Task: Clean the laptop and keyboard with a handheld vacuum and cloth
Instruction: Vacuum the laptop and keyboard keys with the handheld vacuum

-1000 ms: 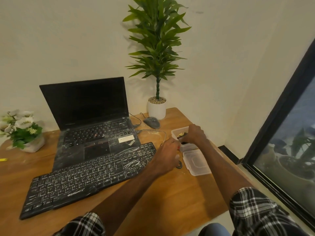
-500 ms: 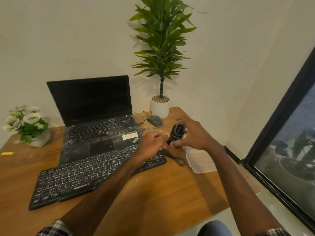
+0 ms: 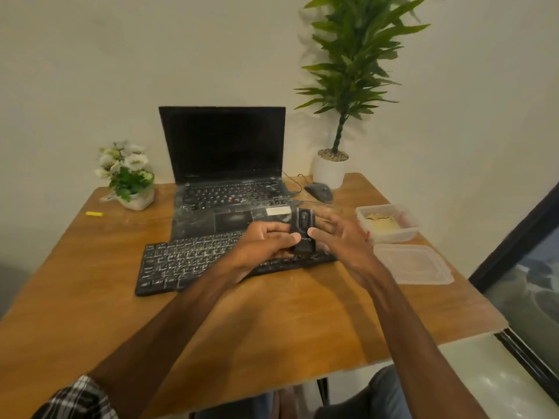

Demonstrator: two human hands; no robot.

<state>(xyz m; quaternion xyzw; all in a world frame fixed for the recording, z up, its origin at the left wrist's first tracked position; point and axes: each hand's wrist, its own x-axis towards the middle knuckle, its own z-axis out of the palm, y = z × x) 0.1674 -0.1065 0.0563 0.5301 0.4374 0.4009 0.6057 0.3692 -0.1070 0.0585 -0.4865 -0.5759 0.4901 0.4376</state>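
A small black handheld vacuum [image 3: 304, 226] is held upright over the right end of the dusty black keyboard [image 3: 193, 261]. My left hand [image 3: 263, 244] grips its lower body from the left. My right hand [image 3: 341, 240] is beside it on the right, thumb touching the vacuum and fingers spread and blurred. Behind them, the open laptop [image 3: 223, 152] has a dark screen and dust on its keys and palm rest. A yellow cloth [image 3: 381, 223] lies in a clear plastic container [image 3: 406, 232] to the right.
The container's lid [image 3: 413, 264] lies on the wooden table [image 3: 272, 322] near its right edge. A grey mouse [image 3: 319, 192] and a white potted plant [image 3: 329, 172] stand behind, a flower pot [image 3: 130, 182] and a small yellow object [image 3: 94, 213] at the left. A window runs along the right.
My right hand lifted the vacuum out of the container and carried it left over the keyboard. My left hand took hold of it and the right hand's fingers spread off it.
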